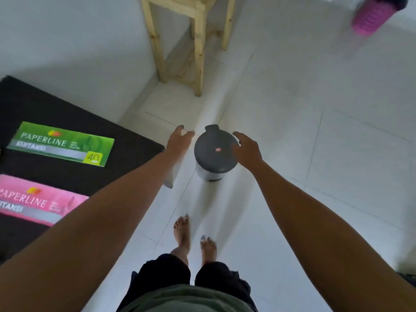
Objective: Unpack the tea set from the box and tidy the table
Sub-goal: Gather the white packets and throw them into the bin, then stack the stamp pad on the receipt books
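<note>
A small pedal bin (pixel 212 154) with a dark grey round lid and a pale body stands on the white tiled floor in front of me. My left hand (pixel 179 140) is stretched out just left of the lid, fingers apart, holding nothing. My right hand (pixel 247 149) hovers at the lid's right edge, also open and empty. Whether either hand touches the bin is unclear. No tea set or box is in view.
A black table (pixel 74 176) at the left carries a green Paperline booklet (pixel 60 144) and a pink Paperline booklet (pixel 38 200). A wooden stool (pixel 198 52) stands beyond the bin. A pink bottle (pixel 376 14) is at the top right. My bare feet (pixel 193 239) are on the floor.
</note>
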